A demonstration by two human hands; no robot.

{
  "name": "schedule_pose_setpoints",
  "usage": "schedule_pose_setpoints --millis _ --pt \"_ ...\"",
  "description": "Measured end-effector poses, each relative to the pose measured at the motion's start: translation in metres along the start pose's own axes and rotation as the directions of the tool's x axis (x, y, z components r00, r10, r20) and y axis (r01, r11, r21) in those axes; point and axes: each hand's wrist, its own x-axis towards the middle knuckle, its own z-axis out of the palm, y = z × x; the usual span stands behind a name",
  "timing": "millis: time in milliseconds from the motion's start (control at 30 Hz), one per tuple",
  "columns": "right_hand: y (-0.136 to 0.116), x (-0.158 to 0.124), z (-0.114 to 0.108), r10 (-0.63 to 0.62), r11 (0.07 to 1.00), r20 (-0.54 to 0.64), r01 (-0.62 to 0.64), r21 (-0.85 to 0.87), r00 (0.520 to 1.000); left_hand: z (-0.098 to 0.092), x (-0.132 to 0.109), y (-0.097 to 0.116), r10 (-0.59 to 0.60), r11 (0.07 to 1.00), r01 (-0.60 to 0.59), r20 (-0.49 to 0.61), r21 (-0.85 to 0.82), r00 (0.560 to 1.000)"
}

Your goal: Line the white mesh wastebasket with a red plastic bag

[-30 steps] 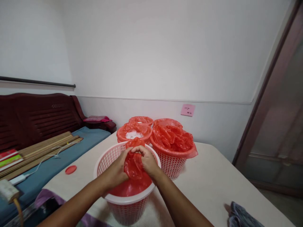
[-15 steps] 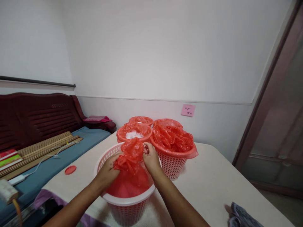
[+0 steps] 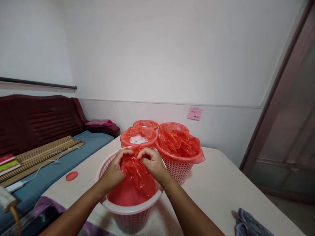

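A pink mesh basket stands at the near edge of the table. A red plastic bag lies bunched inside it. My left hand and my right hand both pinch the top of this bag above the basket's far rim, fingertips close together. Behind it stand three more baskets lined with red bags: one at the right stuffed with crumpled red plastic, one in the middle with something white inside, and one at the back.
A red round lid lies on the table's left part. Dark cloth sits at the near right corner. A dark red wooden sofa with a bamboo mat and cable stands left. A pink note is stuck to the wall.
Half a second ago my hands held the bunched bag raised above the basket; now they have come together lower, pressing its top down at the basket's far rim.
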Motion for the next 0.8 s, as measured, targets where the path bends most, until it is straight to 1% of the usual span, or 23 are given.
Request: schedule_pose_setpoints --millis 100,167,200,233,300,367,433,500,600,633,667,700,767,800 --pt "-0.015 0.005 0.007 -0.062 0.994 0.122 0.072 -0.081 0.991 0.004 0.005 0.003 0.004 0.999 -0.006 0.034 0.04 0.999" --pt "-0.019 0.007 0.01 -0.125 0.983 0.189 0.147 -0.107 0.974 0.007 0.007 0.006 0.014 1.0 -0.016 0.05 0.022 0.999" --pt "-0.019 0.007 0.011 -0.149 0.978 0.197 0.174 -0.115 0.969 0.009 0.008 0.006 0.009 1.0 -0.009 0.033 -0.012 0.999" --pt "-0.018 0.007 0.011 -0.165 0.973 0.179 0.19 -0.132 0.97 0.01 0.008 0.007 -0.007 0.998 0.007 0.003 -0.057 1.0" --pt "-0.013 0.004 0.005 -0.153 0.968 0.087 0.167 -0.185 0.984 0.009 0.008 0.007 -0.069 0.988 0.059 -0.062 -0.145 0.996" --pt "-0.008 -0.001 -0.003 -0.079 0.963 0.04 0.087 -0.256 0.996 0.008 0.008 0.007 -0.118 0.977 0.098 -0.098 -0.189 0.988" --pt "-0.003 -0.007 -0.01 0.009 0.947 0.076 0.016 -0.32 0.997 0.008 0.008 0.008 -0.123 0.974 0.098 -0.114 -0.204 0.986" --pt "0.003 -0.01 -0.011 0.05 0.941 0.13 -0.003 -0.339 0.99 0.012 0.009 0.012 -0.086 0.978 0.062 -0.111 -0.2 0.99" --pt "0.013 -0.007 -0.002 -0.012 0.967 0.235 0.071 -0.243 0.972 0.021 0.011 0.019 -0.005 0.985 0.0 -0.031 -0.17 1.0" --pt "0.016 -0.005 0.002 -0.031 0.975 0.252 0.085 -0.206 0.967 0.023 0.012 0.021 0.015 0.989 -0.015 -0.005 -0.15 1.0" --pt "0.019 -0.001 0.006 -0.04 0.98 0.244 0.085 -0.178 0.969 0.024 0.012 0.022 0.034 0.992 -0.034 0.0 -0.12 0.999" --pt "0.021 0.002 0.008 -0.038 0.984 0.196 0.071 -0.163 0.98 0.024 0.011 0.023 0.053 0.996 -0.054 -0.017 -0.072 0.998" --pt "0.023 0.01 0.007 -0.017 0.99 0.014 0.019 -0.136 1.0 0.019 0.01 0.022 0.083 0.993 -0.077 -0.079 0.087 0.993" --pt "0.022 0.014 0.005 -0.01 0.991 -0.071 0.001 -0.131 0.997 0.016 0.009 0.021 0.079 0.982 -0.061 -0.098 0.179 0.992"
